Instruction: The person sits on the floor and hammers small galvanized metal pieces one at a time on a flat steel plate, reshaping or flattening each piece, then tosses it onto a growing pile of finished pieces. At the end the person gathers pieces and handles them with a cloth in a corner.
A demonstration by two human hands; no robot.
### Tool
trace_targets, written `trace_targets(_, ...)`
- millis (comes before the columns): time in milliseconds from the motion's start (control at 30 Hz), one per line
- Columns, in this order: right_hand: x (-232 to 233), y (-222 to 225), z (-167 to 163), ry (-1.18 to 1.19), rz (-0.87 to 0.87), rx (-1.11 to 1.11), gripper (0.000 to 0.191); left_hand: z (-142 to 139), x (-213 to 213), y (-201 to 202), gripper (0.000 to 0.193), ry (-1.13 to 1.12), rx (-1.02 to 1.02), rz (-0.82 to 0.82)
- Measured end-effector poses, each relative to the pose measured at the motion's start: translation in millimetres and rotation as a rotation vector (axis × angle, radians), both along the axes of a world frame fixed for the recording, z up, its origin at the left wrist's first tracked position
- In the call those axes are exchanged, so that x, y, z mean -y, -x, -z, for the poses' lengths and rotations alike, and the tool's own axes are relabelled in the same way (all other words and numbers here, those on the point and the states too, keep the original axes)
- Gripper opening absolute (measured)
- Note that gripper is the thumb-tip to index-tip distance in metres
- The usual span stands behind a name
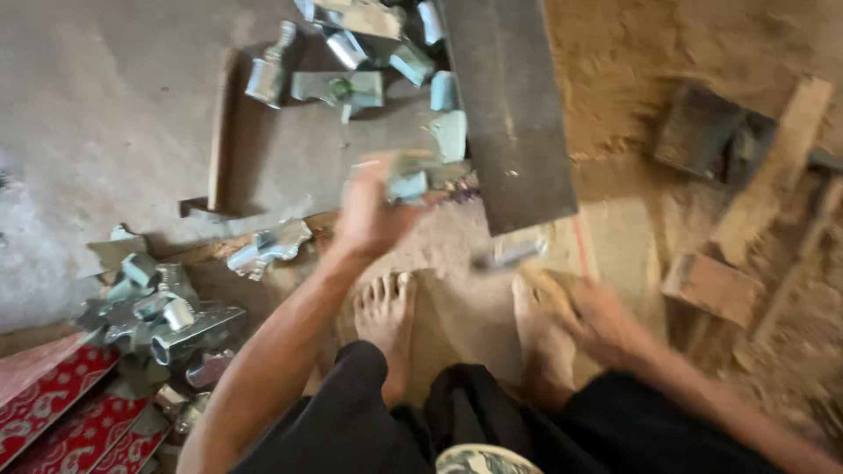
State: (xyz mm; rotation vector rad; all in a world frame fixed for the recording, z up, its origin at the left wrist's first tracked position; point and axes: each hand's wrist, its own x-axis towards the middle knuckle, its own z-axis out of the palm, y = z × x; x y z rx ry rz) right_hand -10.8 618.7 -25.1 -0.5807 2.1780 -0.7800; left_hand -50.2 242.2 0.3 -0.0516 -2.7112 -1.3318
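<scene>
My left hand (pixel 373 215) is out in front of me, closed around a small silvery metal clamp (pixel 406 186) that I hold above the dirt floor, just beside the lower end of the dark plank (pixel 509 114). The picture is blurred, so I cannot tell exactly how my fingers lie on it. My right hand (pixel 606 320) grips the wooden handle of a hammer (pixel 509 256), whose metal head hangs low over the ground between my bare feet and the plank.

The clamp looks like plated steel: I judge it stiff, heavy for its size, smooth and perhaps a bit slippery, with hard edges and no give at all. It will not break if dropped. I would hold it by the flat body rather than the bolt, fingers wrapped well round.

More of the same clamps lie in a pile (pixel 167 320) at my left, near a red patterned mat (pixel 61 412), and others by the top of the plank.
</scene>
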Motion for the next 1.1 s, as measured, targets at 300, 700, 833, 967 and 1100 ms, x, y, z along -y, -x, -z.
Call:
trace_targets(300, 10.1, -13.9, 10.1, -0.215, -0.109, -0.059, 0.025, -42.2, 167.7, -103.8, 0.113, 1.088, 0.299, -0.497)
trace_targets(700, 23.8, 23.0, -19.9, 0.336, 0.488, 0.691, 0.021, 62.2, -11.9, 28.4, 0.028, 1.018, 0.093, 0.371)
trace_targets(833, 21.2, 25.2, -25.3, 0.265, 0.550, 0.660, 0.021, 17.2, 32.5, 36.6, 0.026, 0.500, 0.279, 0.094)
trace_targets(967, 30.8, 52.6, -36.7, 0.128, 0.489, 0.338, 0.017, -53.4, 88.0, 40.5, 0.037, -0.363, 0.003, -0.243)
trace_targets(1100, 61.5, 82.7, -46.4, 0.071, 0.314, 0.039, 0.016, -82.3, 93.7, 19.2, 0.044, -1.333, 0.269, -0.275)
